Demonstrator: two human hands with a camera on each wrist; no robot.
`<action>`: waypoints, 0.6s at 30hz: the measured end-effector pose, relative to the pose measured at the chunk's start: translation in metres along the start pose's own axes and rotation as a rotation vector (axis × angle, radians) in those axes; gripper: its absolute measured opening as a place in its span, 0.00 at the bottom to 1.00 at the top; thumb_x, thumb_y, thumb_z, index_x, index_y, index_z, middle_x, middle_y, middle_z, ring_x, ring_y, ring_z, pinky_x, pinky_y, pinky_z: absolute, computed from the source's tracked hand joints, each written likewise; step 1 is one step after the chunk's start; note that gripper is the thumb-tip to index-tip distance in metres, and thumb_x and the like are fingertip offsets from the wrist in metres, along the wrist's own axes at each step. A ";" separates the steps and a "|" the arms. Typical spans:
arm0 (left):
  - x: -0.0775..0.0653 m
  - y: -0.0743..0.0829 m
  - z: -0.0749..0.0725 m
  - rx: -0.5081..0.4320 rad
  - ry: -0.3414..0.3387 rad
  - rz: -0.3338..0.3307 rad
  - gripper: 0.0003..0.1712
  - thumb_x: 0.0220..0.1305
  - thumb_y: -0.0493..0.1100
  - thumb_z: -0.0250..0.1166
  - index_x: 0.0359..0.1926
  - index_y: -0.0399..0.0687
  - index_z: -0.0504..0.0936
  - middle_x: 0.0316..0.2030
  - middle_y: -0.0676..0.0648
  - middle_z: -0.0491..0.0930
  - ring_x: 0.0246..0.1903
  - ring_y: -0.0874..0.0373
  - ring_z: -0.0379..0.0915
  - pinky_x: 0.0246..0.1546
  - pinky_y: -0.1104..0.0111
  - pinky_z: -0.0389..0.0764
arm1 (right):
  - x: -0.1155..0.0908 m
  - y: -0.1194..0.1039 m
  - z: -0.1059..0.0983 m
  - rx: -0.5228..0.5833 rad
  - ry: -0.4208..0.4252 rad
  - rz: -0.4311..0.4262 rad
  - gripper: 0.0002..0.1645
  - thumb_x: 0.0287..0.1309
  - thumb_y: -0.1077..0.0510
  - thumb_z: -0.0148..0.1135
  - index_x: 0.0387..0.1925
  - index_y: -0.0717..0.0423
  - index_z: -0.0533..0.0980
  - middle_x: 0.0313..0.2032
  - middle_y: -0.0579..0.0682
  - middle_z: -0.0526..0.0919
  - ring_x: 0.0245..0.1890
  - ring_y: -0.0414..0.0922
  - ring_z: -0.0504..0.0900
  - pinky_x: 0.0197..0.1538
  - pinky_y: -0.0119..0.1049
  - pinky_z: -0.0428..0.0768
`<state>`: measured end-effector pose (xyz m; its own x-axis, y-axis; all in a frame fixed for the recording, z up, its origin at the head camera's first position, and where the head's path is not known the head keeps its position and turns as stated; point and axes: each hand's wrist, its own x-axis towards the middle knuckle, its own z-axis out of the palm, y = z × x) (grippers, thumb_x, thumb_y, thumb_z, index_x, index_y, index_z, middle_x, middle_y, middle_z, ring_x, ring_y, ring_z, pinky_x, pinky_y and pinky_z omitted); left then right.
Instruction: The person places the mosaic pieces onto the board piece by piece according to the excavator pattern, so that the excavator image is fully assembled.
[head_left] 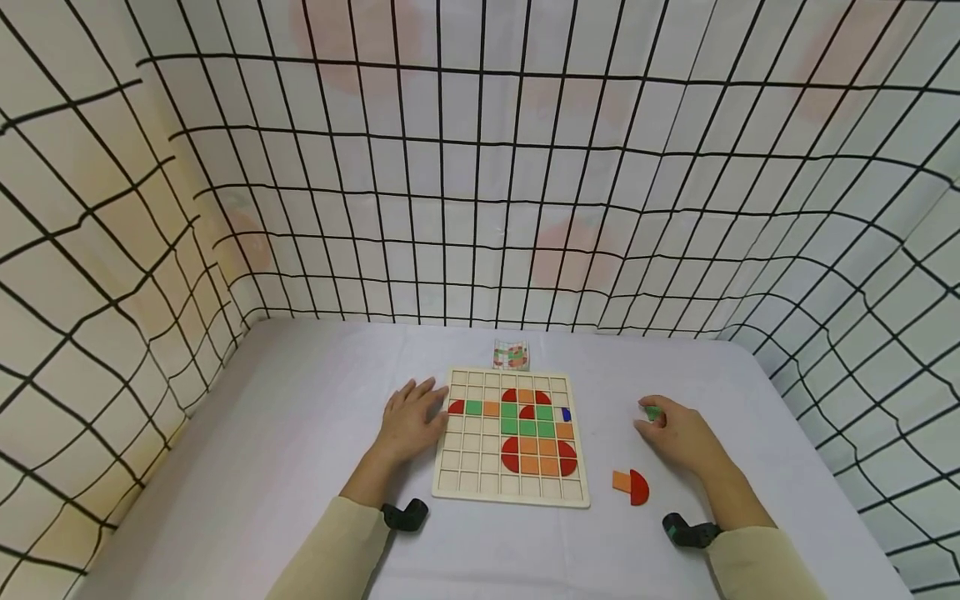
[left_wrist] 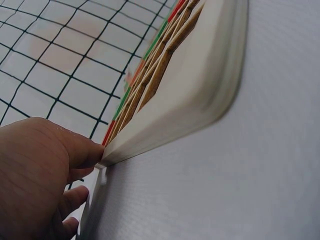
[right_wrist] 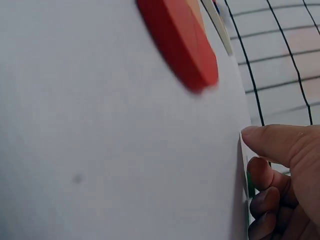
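A pale wooden grid board (head_left: 468, 461) lies on the table, its cells partly filled with red, green and orange pieces and one blue piece (head_left: 566, 414). At its left edge rests my left hand (head_left: 408, 422), fingers spread and thumb touching the rim. The left wrist view shows that thumb (left_wrist: 82, 150) against the board's corner edge. To the right of the board, my right hand (head_left: 678, 432) pinches a small green piece (head_left: 652, 412) low over the table. In the right wrist view its fingers mostly hide the green piece (right_wrist: 250, 184).
Between the board and my right hand lie a loose orange square (head_left: 622, 481) and a red half-round piece (head_left: 639, 487), side by side. A small card with a coloured pattern (head_left: 511, 355) stands behind the board. Black wire mesh (head_left: 480, 200) encloses the table's back and sides.
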<state>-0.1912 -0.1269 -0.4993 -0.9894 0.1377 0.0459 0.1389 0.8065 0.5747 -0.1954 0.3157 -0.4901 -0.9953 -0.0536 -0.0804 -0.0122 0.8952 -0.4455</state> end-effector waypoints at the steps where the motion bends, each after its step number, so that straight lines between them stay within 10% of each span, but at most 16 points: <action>1: 0.000 0.000 0.000 -0.001 0.000 0.000 0.29 0.70 0.48 0.59 0.70 0.49 0.75 0.76 0.40 0.65 0.79 0.36 0.49 0.77 0.37 0.47 | -0.001 0.006 -0.002 -0.002 0.002 0.002 0.29 0.67 0.48 0.64 0.64 0.59 0.73 0.28 0.49 0.73 0.29 0.45 0.71 0.32 0.36 0.67; 18: 0.000 0.000 0.000 0.000 -0.005 -0.011 0.29 0.70 0.49 0.59 0.71 0.50 0.74 0.76 0.41 0.64 0.79 0.37 0.48 0.77 0.37 0.46 | -0.001 0.029 -0.011 0.018 0.000 0.037 0.23 0.70 0.49 0.61 0.57 0.61 0.74 0.30 0.51 0.74 0.32 0.46 0.72 0.33 0.36 0.67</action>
<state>-0.1916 -0.1266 -0.4991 -0.9906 0.1322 0.0356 0.1284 0.8078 0.5753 -0.1959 0.3468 -0.4932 -0.9951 -0.0209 -0.0968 0.0259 0.8886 -0.4580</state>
